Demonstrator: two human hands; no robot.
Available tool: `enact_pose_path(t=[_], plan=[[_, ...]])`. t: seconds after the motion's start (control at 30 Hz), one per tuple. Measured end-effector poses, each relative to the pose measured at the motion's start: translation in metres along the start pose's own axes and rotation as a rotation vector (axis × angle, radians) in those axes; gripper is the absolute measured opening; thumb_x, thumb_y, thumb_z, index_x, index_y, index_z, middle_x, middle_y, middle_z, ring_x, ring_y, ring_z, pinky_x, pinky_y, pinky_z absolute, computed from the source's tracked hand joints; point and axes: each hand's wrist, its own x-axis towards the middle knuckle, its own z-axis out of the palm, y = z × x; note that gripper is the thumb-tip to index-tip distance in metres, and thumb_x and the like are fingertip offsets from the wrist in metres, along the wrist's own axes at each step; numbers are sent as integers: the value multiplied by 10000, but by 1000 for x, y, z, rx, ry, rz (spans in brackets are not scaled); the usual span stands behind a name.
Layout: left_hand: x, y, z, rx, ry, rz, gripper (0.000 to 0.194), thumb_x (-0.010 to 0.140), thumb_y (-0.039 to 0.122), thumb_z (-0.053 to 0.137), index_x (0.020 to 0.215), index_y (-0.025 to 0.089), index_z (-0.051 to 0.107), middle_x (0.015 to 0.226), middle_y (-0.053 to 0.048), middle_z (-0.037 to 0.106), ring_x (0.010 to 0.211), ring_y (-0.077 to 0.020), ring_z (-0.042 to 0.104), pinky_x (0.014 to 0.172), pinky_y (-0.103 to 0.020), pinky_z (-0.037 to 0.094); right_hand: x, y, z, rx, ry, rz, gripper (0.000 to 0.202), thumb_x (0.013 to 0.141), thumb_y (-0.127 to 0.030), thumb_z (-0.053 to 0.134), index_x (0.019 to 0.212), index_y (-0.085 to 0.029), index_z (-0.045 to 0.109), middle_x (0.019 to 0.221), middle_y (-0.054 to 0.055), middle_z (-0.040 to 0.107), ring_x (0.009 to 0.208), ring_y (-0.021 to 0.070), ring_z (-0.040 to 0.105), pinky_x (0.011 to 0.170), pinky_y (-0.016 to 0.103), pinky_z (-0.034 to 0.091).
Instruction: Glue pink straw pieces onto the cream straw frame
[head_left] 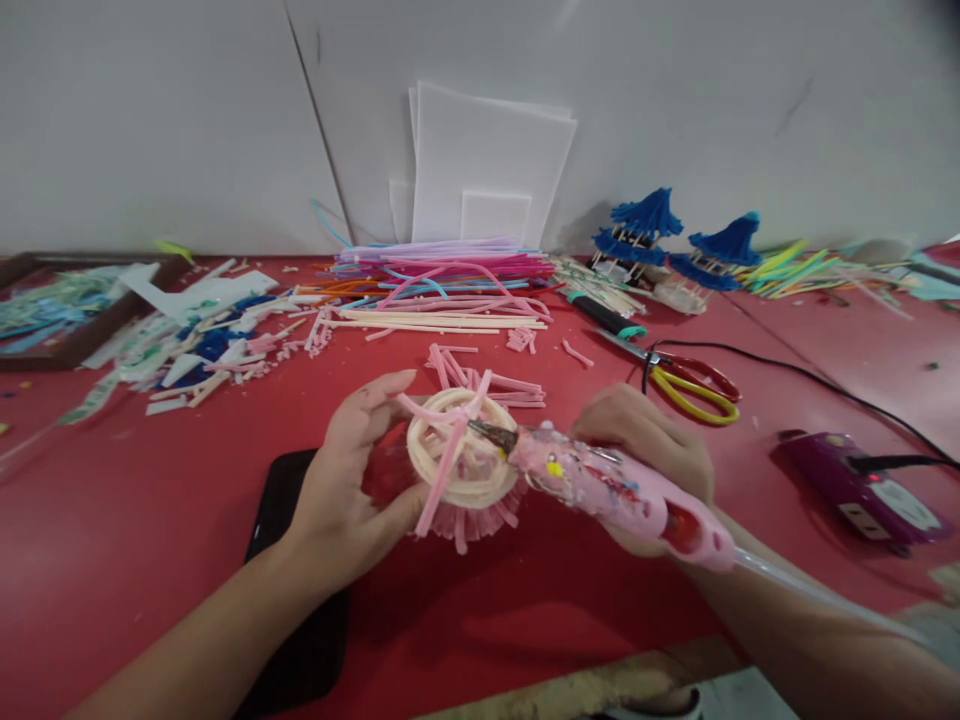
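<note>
My left hand is closed on the left side of a small round craft piece, made of cream rings with pink pipe-cleaner strips below and across its top. My right hand grips a pink hot glue gun, its body smeared with dried glue and a clear glue stick sticking out of the back. The gun's dark nozzle points left and meets the crossed pink strips at the ring's upper edge. Part of the right hand's fingers is hidden behind the gun.
Cut pink pieces lie just behind the craft piece. Farther back are bundled pipe cleaners, scissors, pliers and blue-roofed models. A black phone lies under my left arm. At right sits a purple power strip with a cord.
</note>
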Motion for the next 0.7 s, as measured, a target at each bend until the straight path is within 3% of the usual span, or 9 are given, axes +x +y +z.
enact_pose_path(t=[0.23,0.47,0.7], plan=[[1,1,0,88,10,22,680,774,160,746,1379,236,444,1219,-132,657,1112,-272,687,982,-403,571,2,1,0,-11,9,-20,97,945,-219,502,867,-198,555,721,34,578,682,163,566,583,315,453],[0,1,0,3,-13,-18,700,778,180,753,1376,258,397,1242,-141,661,1138,-285,679,967,-445,580,2,-1,1,-11,9,-24,107,957,-216,480,867,-210,537,708,29,554,668,162,537,580,321,446],[1,2,0,38,-2,8,660,773,171,746,1349,236,431,1217,-130,674,1121,-268,691,968,-388,577,1,0,1,14,13,-17,107,941,-245,494,852,-200,533,710,25,550,657,156,528,571,316,437]])
